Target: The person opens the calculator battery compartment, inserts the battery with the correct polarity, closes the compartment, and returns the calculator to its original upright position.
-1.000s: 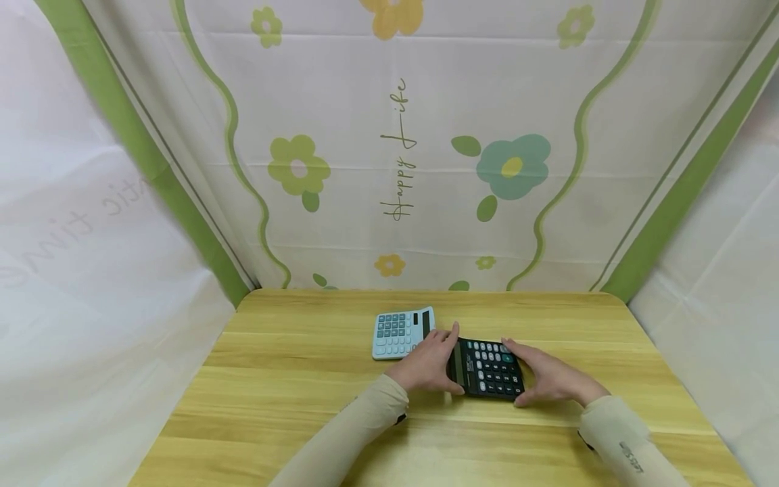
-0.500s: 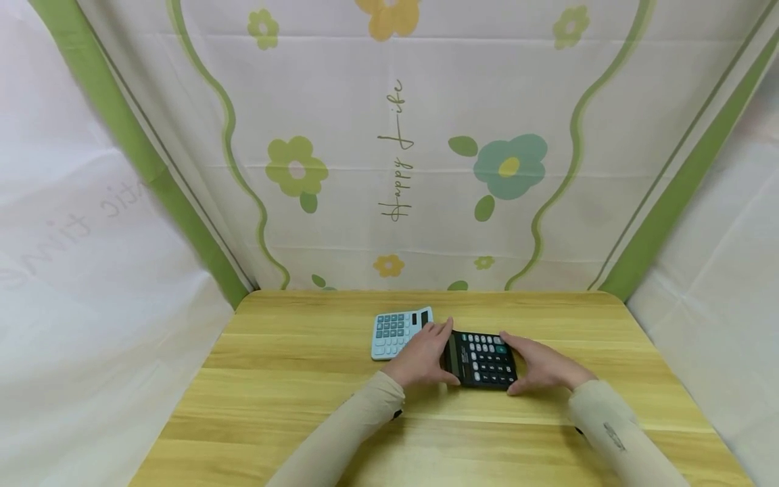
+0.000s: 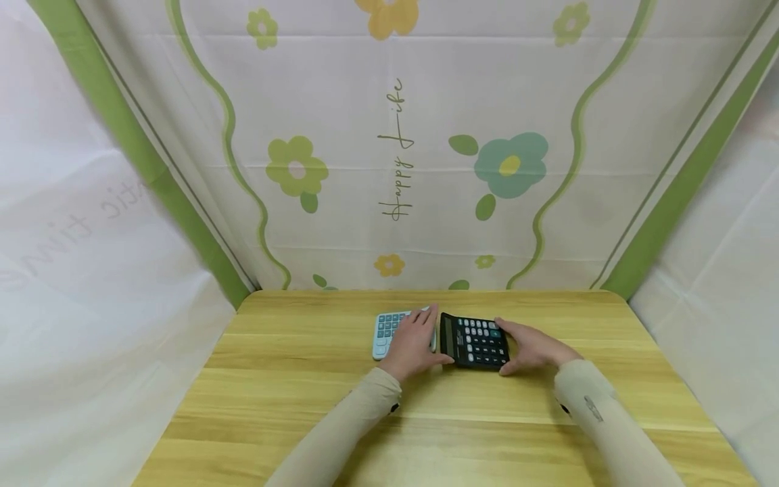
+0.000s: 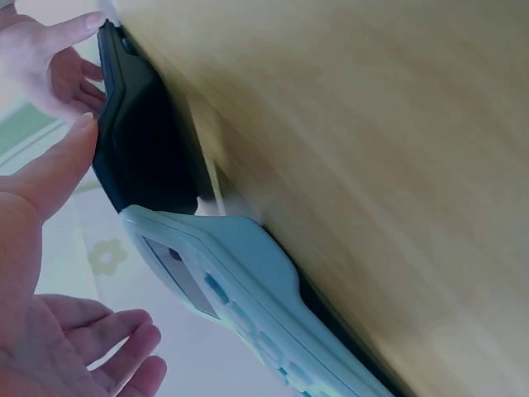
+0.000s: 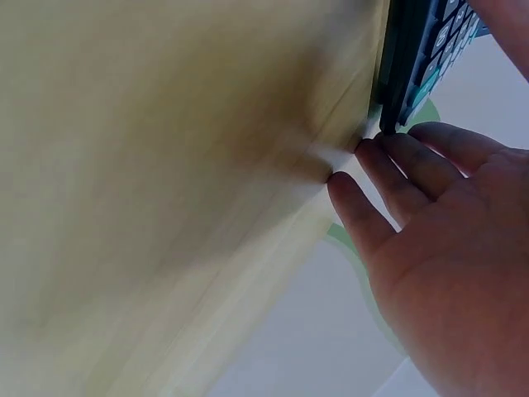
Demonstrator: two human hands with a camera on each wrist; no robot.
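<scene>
In the head view a black calculator (image 3: 479,346) lies right of a light blue calculator (image 3: 384,336), its display end toward my left hand (image 3: 412,346). That hand spreads over the blue calculator and covers much of it. Its thumb touches the near left corner of the black calculator, while in the left wrist view the other fingers (image 4: 124,343) are loose and hold nothing. My right hand (image 3: 534,348) holds the black calculator's right end between thumb and fingers. In the right wrist view the fingertips (image 5: 400,142) meet the calculator's corner, close to the tabletop.
Both calculators are on a wood-grain table (image 3: 292,379), near its back edge. Behind it hangs a white curtain (image 3: 341,223) with flowers and lettering. White fabric (image 3: 109,284) also encloses the left and right sides.
The black calculator has moved away from me and slightly left, alongside the blue one. My right hand moved with it. My left fingers came off its far left corner and moved over the blue calculator.
</scene>
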